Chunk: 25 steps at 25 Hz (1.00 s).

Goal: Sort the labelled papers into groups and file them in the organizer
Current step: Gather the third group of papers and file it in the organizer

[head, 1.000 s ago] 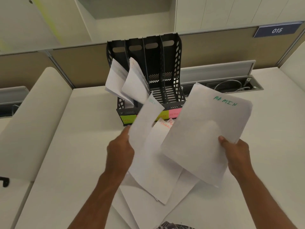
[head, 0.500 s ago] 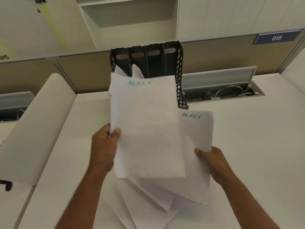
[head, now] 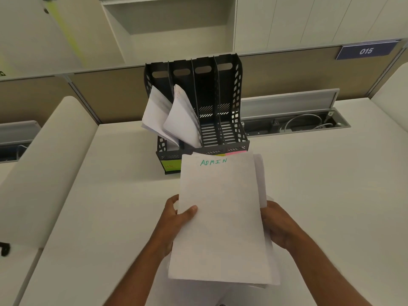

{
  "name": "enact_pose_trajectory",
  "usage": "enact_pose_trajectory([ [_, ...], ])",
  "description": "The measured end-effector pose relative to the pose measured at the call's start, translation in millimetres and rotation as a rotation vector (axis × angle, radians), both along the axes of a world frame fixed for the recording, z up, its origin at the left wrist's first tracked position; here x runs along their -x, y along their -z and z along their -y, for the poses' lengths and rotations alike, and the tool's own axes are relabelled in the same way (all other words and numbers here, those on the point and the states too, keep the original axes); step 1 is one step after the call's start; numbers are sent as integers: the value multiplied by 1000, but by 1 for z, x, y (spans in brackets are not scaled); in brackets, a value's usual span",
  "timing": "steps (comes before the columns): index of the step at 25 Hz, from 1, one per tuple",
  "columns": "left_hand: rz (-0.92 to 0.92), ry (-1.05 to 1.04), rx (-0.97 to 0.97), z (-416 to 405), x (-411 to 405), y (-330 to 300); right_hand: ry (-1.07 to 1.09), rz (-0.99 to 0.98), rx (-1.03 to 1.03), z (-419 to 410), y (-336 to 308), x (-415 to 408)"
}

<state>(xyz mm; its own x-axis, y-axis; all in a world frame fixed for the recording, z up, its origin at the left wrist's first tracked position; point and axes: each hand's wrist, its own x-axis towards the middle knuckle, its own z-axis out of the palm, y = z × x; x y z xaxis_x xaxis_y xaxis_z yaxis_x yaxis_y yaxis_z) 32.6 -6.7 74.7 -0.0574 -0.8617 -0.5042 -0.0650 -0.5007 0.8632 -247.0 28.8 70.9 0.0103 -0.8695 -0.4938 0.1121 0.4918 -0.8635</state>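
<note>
A stack of white papers [head: 220,217] with "ADMIN" in green on the top sheet is held upright above the desk. My left hand [head: 176,219] grips its left edge, thumb on the front. My right hand [head: 278,226] grips the right edge from behind. Beyond it stands a black four-slot organizer [head: 229,102]. Its two left slots hold bent papers [head: 172,115]; the two right slots look empty. Coloured sticky labels [head: 170,166] run along its front, partly hidden by the stack.
The white desk [head: 320,195] stretches to both sides. An open cable tray [head: 295,122] with wires lies behind on the right. A padded divider [head: 48,162] borders the left. A "015" sign [head: 366,50] hangs on the partition.
The two separately held ADMIN sheets have been brought together into one squared stack. Both hands moved closer and lower, so the organizer's front is now visible above the stack.
</note>
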Motion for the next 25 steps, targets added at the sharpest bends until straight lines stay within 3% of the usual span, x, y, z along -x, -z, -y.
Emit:
enact_pose_trajectory([
  [3,-106,124,-43,-6,-1,4,138,26,-4,-1,-8,-9],
  [5,-88,62,25,-11,7,5,144,-34,92,-2,-16,-17],
  [9,9,-64,341,-21,24,-10,189,-399,312,-1,-30,-34],
  [12,-18,-91,613,-24,30,-26,265,-347,598,1,-51,-48],
  [14,9,-81,684,-22,32,-27,261,-292,788,2,-56,-51],
  [16,50,-92,656,-21,34,-17,232,-257,758,4,-47,-51],
  [20,125,-109,559,-23,30,13,213,-211,455,6,-14,-48],
  [25,-66,-197,523,-22,27,18,280,-130,420,10,-12,-47],
])
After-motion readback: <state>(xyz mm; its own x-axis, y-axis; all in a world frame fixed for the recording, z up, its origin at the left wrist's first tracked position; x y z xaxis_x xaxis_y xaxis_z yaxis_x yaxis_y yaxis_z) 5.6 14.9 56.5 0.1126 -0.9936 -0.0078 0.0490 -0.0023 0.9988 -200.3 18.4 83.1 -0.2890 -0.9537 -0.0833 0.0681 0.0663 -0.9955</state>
